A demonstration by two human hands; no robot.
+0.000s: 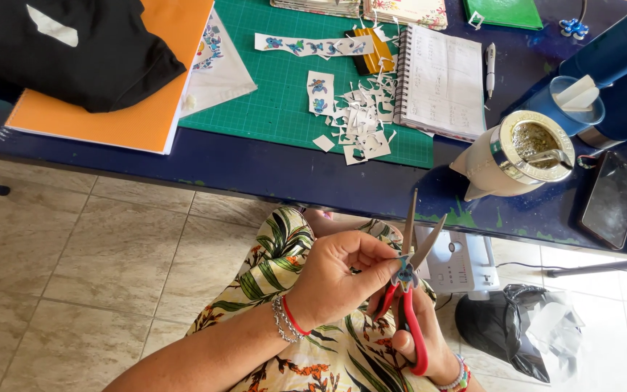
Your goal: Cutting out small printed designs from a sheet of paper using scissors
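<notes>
Small blue cartoon sticker cutout (405,273) sits pinched between thumb and fingers of the left hand (342,276), held over the lap right at the crossing of the blades of the red-handled scissors (409,290). The right hand (429,348) is closed through the red loops, and the blades stand apart, pointing up toward the table edge.

Judging by the table, a good part of the cutting looks done: a heap of white paper trimmings (361,123) lies on the green cutting mat (284,87), while a long strip of uncut blue stickers (313,45) and a short piece with two stickers (319,93) still wait beside it.

From the left, a black cloth (67,51) lies on an orange folder (139,109), then comes the mat. Next is a spiral-bound notebook with white pages (440,80), a white pen (490,69), and a round cream cup full of green herb with a metal straw (524,156). A blue flask (618,72) and a dark phone (611,199) follow at far right, all on the dark blue table (270,174). A black plastic bag (517,327) sits on the tiled floor below. Nothing blocks the hands; the floral-print lap (292,261) lies just beneath them
</notes>
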